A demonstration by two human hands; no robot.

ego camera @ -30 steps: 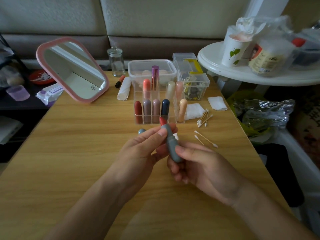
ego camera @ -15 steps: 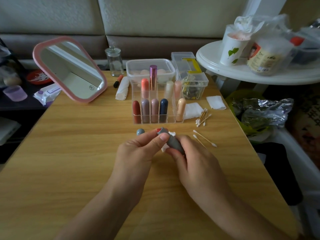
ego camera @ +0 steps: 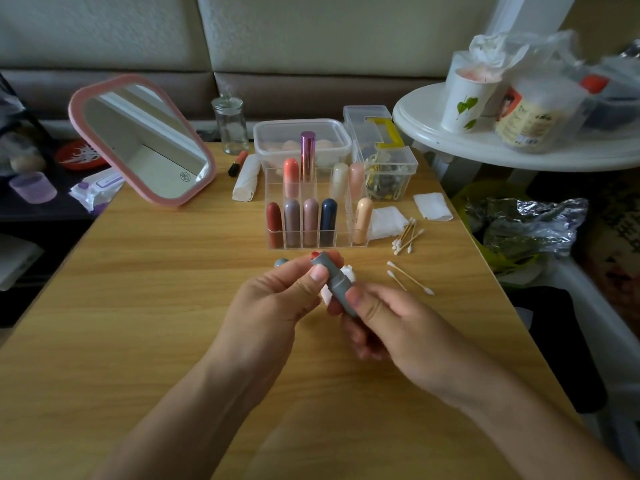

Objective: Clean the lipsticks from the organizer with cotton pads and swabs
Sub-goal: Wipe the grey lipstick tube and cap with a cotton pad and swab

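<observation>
Lipstick (ego camera: 334, 285) in a grey case, held above the worktop (ego camera: 156, 289) just in front of the clear organizer (ego camera: 343, 233), tilted with its red tip (ego camera: 314, 254) pointing away from the person. The right grip (ego camera: 391, 323) is closed round the lower barrel with the thumb on top, presumably to steady the base. The left grip (ego camera: 273, 306) pinches the upper sleeve between thumb and forefinger, a hold suited to twisting the bullet or wiping near its rim. A white wad (ego camera: 347, 271), probably a cotton pad, shows behind the barrel; whether a finger holds it or it lies on the worktop cannot be told. The grey cap (ego camera: 281, 262) lies just left of the hands, off so that the tip is exposed. One front compartment appears vacant between the navy lipstick (ego camera: 328, 220) and the peach lipstick (ego camera: 362, 220), likely this one's place. Two loose cotton swabs (ego camera: 410, 278) lie near the right grip. A swab bundle (ego camera: 405, 237) and folded cotton pads (ego camera: 386, 221) lie beside the organizer, within reach for cleaning.
</observation>
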